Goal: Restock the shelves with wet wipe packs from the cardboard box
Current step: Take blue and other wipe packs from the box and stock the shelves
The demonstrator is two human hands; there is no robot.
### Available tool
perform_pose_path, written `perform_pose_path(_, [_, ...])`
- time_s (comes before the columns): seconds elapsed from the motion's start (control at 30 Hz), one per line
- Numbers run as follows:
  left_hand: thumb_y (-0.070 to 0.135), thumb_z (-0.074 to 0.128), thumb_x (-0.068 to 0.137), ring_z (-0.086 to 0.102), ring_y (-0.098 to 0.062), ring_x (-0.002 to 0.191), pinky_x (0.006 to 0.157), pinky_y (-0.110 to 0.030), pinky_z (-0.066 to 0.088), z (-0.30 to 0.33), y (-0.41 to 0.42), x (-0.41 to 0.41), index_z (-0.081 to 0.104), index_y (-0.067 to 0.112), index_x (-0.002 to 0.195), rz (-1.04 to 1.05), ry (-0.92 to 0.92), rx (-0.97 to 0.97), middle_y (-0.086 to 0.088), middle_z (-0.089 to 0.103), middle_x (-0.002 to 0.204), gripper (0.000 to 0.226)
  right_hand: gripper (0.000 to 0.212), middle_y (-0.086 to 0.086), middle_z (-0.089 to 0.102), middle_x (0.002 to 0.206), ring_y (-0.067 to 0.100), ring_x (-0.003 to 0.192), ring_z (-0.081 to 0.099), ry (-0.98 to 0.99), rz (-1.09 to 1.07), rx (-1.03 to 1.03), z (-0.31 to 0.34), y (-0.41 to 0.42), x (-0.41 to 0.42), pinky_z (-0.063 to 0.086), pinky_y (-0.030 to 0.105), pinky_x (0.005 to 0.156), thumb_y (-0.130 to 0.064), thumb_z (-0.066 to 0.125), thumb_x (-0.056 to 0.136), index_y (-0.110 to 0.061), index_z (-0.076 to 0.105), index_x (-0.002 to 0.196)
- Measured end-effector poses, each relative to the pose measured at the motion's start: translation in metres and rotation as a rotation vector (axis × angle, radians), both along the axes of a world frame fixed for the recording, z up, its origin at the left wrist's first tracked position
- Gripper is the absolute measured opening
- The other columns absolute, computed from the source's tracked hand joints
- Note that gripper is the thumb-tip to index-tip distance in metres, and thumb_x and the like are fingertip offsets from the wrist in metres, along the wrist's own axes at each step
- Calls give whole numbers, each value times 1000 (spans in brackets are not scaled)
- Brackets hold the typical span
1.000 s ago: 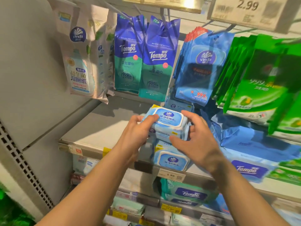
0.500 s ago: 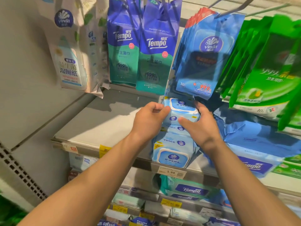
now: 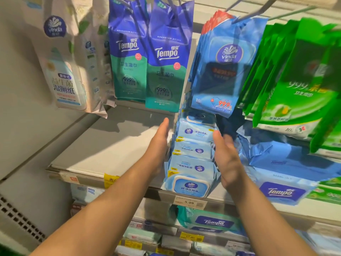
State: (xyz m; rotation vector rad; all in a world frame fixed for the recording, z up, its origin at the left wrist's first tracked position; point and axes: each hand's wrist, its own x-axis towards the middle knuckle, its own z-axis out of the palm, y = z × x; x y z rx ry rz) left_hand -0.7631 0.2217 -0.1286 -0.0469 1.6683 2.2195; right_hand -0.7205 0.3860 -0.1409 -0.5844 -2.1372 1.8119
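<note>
While the shelf (image 3: 103, 145) spreads pale and bare along its left half, filled only at right. Hung above on pegs: white Vinda pouches (image 3: 62, 58), blue-green Tempo bags (image 3: 147, 56), blue Vinda flat packs (image 3: 221, 67), green sachets (image 3: 295, 74). Stacked at far right on the same shelf, large blue Tempo packs (image 3: 284, 182). Lower down, more Tempo wipes (image 3: 212, 221) on the shelf beneath, behind a row of price tags.

In the middle, a row of light-blue wet wipe packs (image 3: 191, 163), standing on edge one behind another from the shelf lip back to beneath the hanging flat packs (front one showing its lid, rearmost partly shadowed). Cardboard box not in view.

Left hand (image 3: 158, 143) flat, fingers straight, just beside the row's left flank; contact or a sliver of gap, cannot tell. Right hand (image 3: 227, 159) likewise flat and loose on the right flank, holding nothing, somewhat blurred.

Judged step: placing done for this pack, row being squared between two flat palms. Next move, probably: back to the box for another pack, then a start on a fresh row in the bare stretch at left, labels facing front.
</note>
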Motion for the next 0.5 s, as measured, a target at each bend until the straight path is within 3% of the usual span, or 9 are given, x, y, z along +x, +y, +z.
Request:
perform_pose_path(0.07, [74, 34, 98, 58, 2, 123, 92, -31, 51, -5, 2, 2, 29, 37, 161, -40, -105, 98, 18, 34, 162, 73, 60, -2, 68, 134, 28, 123, 65, 11, 145, -392, -2, -5, 11, 51, 53, 103, -73, 45, 95, -33, 64, 135])
perform_pose_path(0.13, [79, 35, 94, 53, -22, 139, 108, -49, 48, -8, 7, 1, 29, 40, 160, -72, -183, 163, 10, 38, 162, 77, 56, 2, 74, 124, 27, 114, 71, 17, 238, -493, -2, -6, 16, 53, 53, 99, -65, 33, 102, -31, 70, 127])
perform_pose_path(0.2, [81, 34, 93, 63, -28, 127, 100, -51, 53, -8, 14, 2, 42, 38, 153, -94, -190, 189, 3, 56, 151, 74, 62, 6, 72, 127, 29, 117, 69, 30, 287, -522, -1, -7, 17, 50, 55, 104, -68, 30, 102, -29, 70, 130])
perform_pose_path(0.27, [77, 30, 96, 74, -26, 106, 80, -43, 60, -4, 19, 6, 56, 37, 140, -106, -136, 139, 1, 72, 129, 64, 67, 10, 68, 134, 33, 123, 65, 19, 329, -556, 3, -10, 14, 44, 59, 111, -72, 31, 100, -26, 65, 137])
perform_pose_path(0.3, [77, 29, 97, 75, -26, 103, 74, -41, 61, -3, 20, 7, 56, 38, 139, -86, -149, 147, 0, 73, 128, 63, 69, 10, 67, 136, 34, 125, 64, 1, 309, -555, 2, -10, 12, 42, 60, 112, -73, 31, 100, -26, 64, 138])
perform_pose_path(0.33, [77, 29, 96, 73, -27, 108, 75, -42, 61, -1, 19, 11, 52, 38, 143, -78, -160, 159, -1, 69, 134, 66, 69, 10, 67, 136, 34, 125, 64, -15, 294, -547, 3, -9, 13, 42, 61, 112, -74, 31, 99, -28, 64, 138])
perform_pose_path(0.43, [81, 30, 94, 65, -29, 124, 94, -51, 56, -3, 16, 11, 45, 38, 150, -36, -183, 192, 1, 61, 146, 72, 64, 3, 71, 130, 28, 120, 68, -8, 315, -499, -3, -4, 20, 47, 58, 107, -72, 23, 101, -38, 71, 127])
perform_pose_path(0.5, [83, 30, 93, 73, -21, 110, 93, -48, 56, -5, 10, 13, 55, 35, 140, -14, -153, 180, 6, 70, 131, 72, 58, -4, 77, 114, 20, 105, 74, 0, 265, -531, -8, -2, 30, 52, 53, 98, -65, 23, 104, -42, 77, 107])
